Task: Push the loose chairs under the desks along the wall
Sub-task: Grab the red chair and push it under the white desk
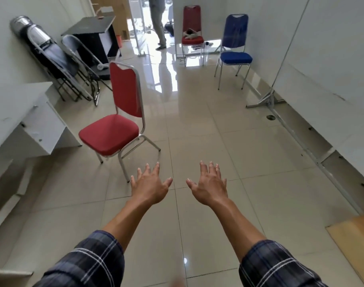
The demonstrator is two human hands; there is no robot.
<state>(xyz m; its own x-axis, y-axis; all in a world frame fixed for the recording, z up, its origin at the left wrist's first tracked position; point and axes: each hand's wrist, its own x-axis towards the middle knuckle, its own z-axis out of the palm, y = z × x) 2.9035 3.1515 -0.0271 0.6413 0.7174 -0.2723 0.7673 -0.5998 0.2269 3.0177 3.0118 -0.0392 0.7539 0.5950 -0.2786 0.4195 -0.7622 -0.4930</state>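
Note:
A red chair with chrome legs stands loose on the tiled floor, its seat facing the white desk along the left wall. A blue chair stands farther back on the right, and a second red chair with something on its seat stands near the doorway. My left hand and my right hand are stretched forward, palms down, fingers spread, holding nothing. The left hand hovers just short of the near red chair's front leg, not touching it.
Folded metal chairs lean on the left wall beside a black cabinet. A person's legs stand in the doorway. White panels on a metal stand line the right side. A wooden board lies at the lower right.

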